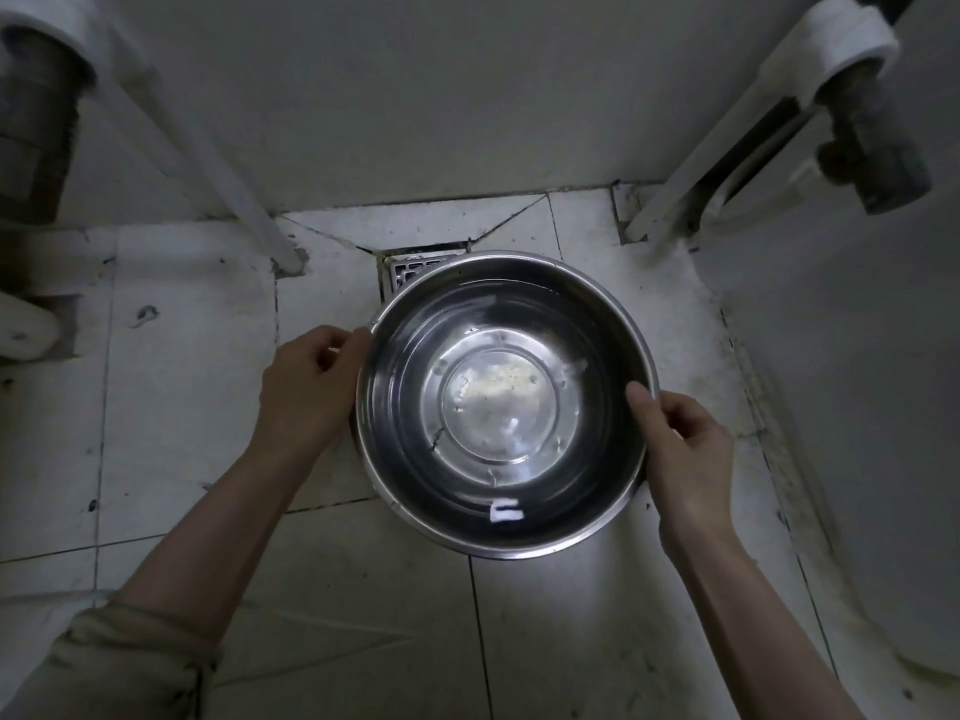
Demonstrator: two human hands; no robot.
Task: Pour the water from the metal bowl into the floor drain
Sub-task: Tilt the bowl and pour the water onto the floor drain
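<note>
A round metal bowl (506,405) with clear water in it is held level above the tiled floor. My left hand (306,389) grips its left rim, fingers curled under the edge. My right hand (685,449) grips the right rim, thumb resting inside the bowl. A square metal floor drain (410,270) lies in the floor at the wall corner; the bowl's far edge covers most of it, and only its upper left part shows.
White pipes (228,184) slant down to the floor at left, with a grey pipe fitting (31,122) at far left. At right stand a white pipe with a valve (862,142) and a curved white fixture (857,407). Stained white tiles (182,387) surround the drain.
</note>
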